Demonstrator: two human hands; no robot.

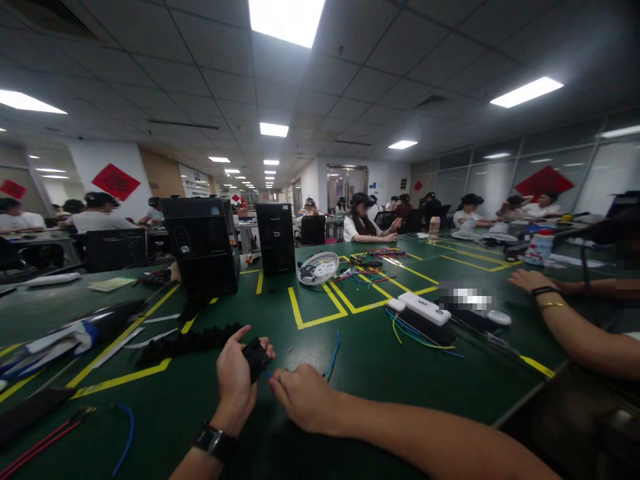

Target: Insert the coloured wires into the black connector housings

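Observation:
My left hand (236, 377), with a dark watch on the wrist, is closed around a small black block-like object (257, 357); its exact kind does not show. Close beside it, my right hand (311, 399) pinches a blue wire (334, 353). A short blue piece shows between the two hands at the block's lower edge, and a longer length rises behind my right knuckles. Whether the wire enters the block is hidden by my fingers. Just left of my left hand lies a bunched black strip (190, 343) on the green table (370, 373).
Two black computer cases (200, 247) stand across the table. A white basket (319, 268), bundled coloured wires (370, 260) and a white power strip (424, 308) lie farther out. At left are red wires (47, 443) and a blue wire piece. A co-worker's forearms (575, 313) rest at right.

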